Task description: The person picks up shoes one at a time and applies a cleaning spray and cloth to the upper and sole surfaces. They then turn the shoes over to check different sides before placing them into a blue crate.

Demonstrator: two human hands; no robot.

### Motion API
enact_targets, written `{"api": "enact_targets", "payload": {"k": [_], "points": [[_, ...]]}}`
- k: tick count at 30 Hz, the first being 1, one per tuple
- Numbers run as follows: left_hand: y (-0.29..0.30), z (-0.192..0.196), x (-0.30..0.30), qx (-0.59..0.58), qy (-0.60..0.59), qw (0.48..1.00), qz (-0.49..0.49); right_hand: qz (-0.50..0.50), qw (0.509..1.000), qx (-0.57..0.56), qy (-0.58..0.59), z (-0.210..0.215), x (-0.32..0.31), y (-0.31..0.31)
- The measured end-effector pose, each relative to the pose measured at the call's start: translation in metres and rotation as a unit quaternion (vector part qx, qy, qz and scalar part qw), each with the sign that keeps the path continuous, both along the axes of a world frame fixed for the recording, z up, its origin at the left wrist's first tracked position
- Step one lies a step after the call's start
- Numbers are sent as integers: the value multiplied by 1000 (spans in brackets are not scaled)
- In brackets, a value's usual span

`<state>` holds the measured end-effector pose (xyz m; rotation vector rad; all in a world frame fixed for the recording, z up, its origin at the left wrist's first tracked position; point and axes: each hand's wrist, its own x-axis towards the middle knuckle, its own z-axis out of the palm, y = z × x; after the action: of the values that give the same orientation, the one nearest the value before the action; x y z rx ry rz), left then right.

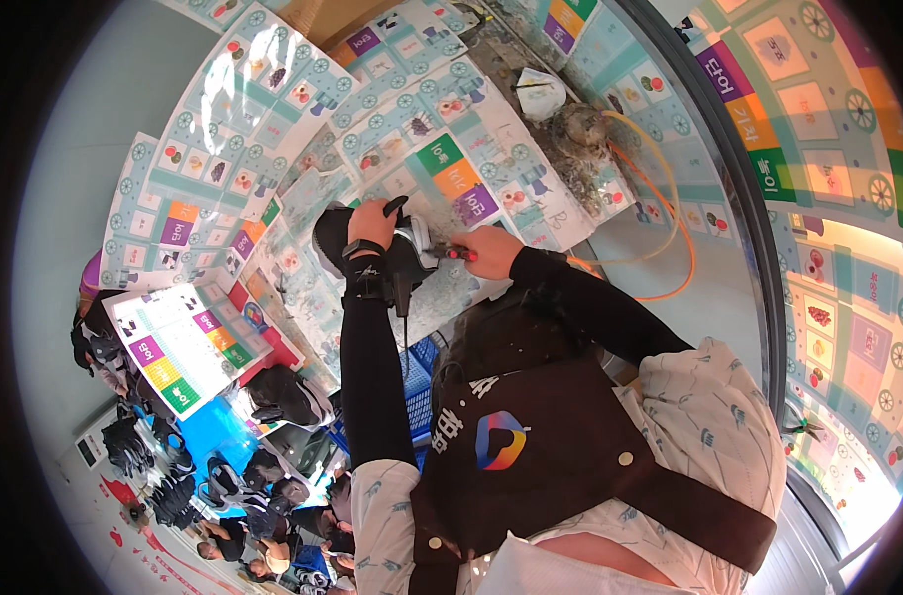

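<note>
A black shoe (335,238) with a pale grey and white sole is held over the paper-covered worktable (412,203). My left hand (370,224) is closed around its upper, and a black strap or loop sticks up beside the fingers. My right hand (493,252) grips a small hand tool with red and black handles (457,254). Its tip reaches the edge of the sole, and the jaws are too small to make out. A dark cord hangs below the shoe.
Orange and yellow hoses (677,238) curl at the right beside a dusty, dirty area (585,134) with a white cup-shaped piece (541,93). Below the table stands a blue crate (419,382). Several black shoes (233,486) lie at lower left, with people (258,565) beyond.
</note>
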<state>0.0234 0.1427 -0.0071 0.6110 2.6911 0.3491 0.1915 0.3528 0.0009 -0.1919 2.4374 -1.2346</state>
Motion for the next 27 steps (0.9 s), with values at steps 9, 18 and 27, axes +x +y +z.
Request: {"api": "enact_targets", "payload": {"k": [9, 18, 27], "points": [[-4, -1, 4, 2, 6, 1000, 15, 5, 999, 43, -3, 12, 4, 8], [-13, 5, 13, -72, 109, 991, -42, 59, 997, 43, 5, 19, 6, 10], [0, 38, 39, 31, 280, 959, 37, -125, 987, -87, 46, 21, -10, 22]]}}
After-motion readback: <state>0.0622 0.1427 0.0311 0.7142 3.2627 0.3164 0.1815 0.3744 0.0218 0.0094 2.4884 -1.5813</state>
